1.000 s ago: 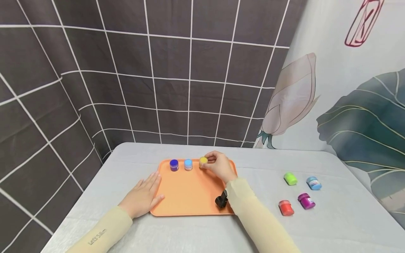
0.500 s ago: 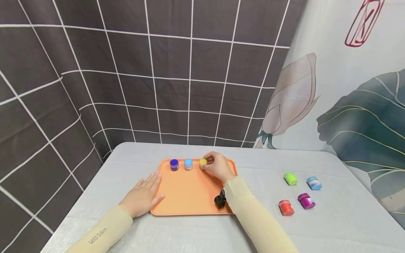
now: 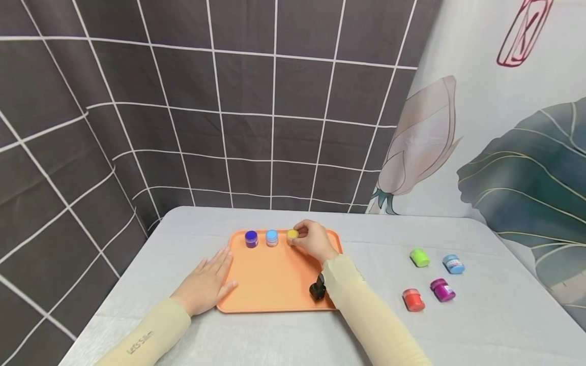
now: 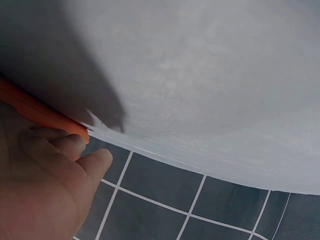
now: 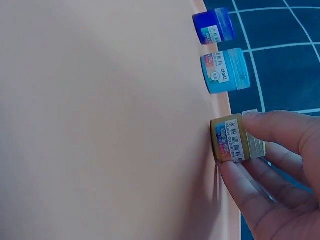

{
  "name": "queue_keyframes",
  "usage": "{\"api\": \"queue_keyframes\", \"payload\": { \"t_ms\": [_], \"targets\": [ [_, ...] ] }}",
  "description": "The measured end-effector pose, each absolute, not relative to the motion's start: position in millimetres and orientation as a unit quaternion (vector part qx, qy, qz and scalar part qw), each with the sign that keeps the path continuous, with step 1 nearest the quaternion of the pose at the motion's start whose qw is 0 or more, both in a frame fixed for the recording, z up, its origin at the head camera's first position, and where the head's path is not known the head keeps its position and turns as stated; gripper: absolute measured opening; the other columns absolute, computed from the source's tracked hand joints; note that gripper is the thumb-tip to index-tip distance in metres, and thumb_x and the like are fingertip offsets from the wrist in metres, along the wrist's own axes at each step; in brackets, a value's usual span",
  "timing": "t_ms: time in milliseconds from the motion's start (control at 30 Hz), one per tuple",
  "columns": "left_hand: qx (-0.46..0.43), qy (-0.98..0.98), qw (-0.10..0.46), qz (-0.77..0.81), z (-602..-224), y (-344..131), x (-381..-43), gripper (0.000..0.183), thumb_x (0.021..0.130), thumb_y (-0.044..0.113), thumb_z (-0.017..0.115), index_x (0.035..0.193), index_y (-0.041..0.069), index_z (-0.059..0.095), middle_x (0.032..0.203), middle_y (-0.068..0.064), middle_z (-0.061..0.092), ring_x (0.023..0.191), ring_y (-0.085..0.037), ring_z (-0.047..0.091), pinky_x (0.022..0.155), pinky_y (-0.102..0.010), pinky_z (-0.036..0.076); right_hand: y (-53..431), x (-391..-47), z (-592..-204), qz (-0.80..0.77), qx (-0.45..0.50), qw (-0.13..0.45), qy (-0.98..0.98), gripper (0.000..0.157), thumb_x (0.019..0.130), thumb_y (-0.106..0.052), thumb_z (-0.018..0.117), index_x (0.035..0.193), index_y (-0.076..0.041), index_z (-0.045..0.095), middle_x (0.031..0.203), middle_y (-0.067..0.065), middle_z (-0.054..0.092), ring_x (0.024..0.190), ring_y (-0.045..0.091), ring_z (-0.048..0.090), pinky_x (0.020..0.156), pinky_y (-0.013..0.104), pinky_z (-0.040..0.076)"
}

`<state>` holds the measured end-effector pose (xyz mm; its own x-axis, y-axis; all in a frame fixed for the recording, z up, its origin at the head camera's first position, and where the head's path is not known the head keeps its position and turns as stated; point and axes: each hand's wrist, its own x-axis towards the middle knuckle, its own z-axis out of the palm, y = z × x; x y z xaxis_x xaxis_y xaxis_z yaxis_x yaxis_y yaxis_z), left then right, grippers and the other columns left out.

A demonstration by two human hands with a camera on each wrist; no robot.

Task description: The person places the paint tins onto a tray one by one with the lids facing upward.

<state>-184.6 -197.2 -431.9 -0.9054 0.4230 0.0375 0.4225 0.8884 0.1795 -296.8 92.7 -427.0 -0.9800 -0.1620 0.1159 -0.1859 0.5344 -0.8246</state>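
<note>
Between thumb and fingers, my right hand (image 3: 316, 241) pinches a yellow gouache paint jar (image 5: 230, 139) at the back of an orange tray (image 3: 267, 284). The jar stands upright, its base at the tray surface. To its left in the head view, a light blue paint jar (image 3: 272, 238) and a dark purple-blue paint jar (image 3: 251, 239) stand upright in a row, spaced apart. My left hand (image 3: 203, 285) rests along the tray's left edge with fingers extended. In the left wrist view its fingers (image 4: 95, 162) are beside the orange rim.
Lying on the grey tablecloth right of the tray are a green jar (image 3: 419, 257), a blue jar (image 3: 453, 264), a magenta jar (image 3: 442, 290) and a red jar (image 3: 413, 300). A black device (image 3: 317, 290) is at the right wrist. A dark checked cloth hangs behind.
My right hand has shifted the yellow paint jar very slightly left along the tray's back edge. The left hand and the other jars look unmoved.
</note>
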Motion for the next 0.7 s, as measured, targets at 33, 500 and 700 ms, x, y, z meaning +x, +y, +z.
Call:
{"api": "queue_keyframes", "payload": {
  "t_ms": [33,500,700],
  "targets": [
    [0.218,0.972,0.001,0.092,-432.0,-197.2,-184.5,0.072,0.105,0.042,0.05,0.152,-0.011,0.035,0.16,-0.027,0.031,0.148,-0.042,0.03,0.116,-0.064,0.027,92.8,-296.5,-427.0,0.471,0.097,0.011,-0.877,0.027,0.083,-0.003,0.082,0.107,0.0,0.07,0.098,0.009,0.071,0.092,0.022,0.068,0.085,0.037,0.058],
    [0.217,0.972,-0.001,0.093,-436.8,-197.8,-185.8,0.072,0.105,0.043,0.049,0.152,-0.01,0.035,0.16,-0.027,0.031,0.148,-0.042,0.03,0.117,-0.063,0.026,94.3,-296.5,-427.2,0.482,0.094,0.01,-0.871,0.028,0.082,-0.002,0.082,0.107,0.001,0.07,0.098,0.011,0.071,0.09,0.023,0.068,0.084,0.037,0.058],
    [0.216,0.972,-0.001,0.095,-435.5,-197.6,-185.3,0.072,0.105,0.042,0.051,0.152,-0.01,0.035,0.16,-0.027,0.031,0.148,-0.042,0.03,0.116,-0.063,0.027,98.4,-291.1,-420.4,0.483,0.1,0.011,-0.87,0.031,0.082,-0.003,0.082,0.11,0.002,0.069,0.101,0.012,0.07,0.092,0.024,0.069,0.084,0.037,0.058]
  ]
}}
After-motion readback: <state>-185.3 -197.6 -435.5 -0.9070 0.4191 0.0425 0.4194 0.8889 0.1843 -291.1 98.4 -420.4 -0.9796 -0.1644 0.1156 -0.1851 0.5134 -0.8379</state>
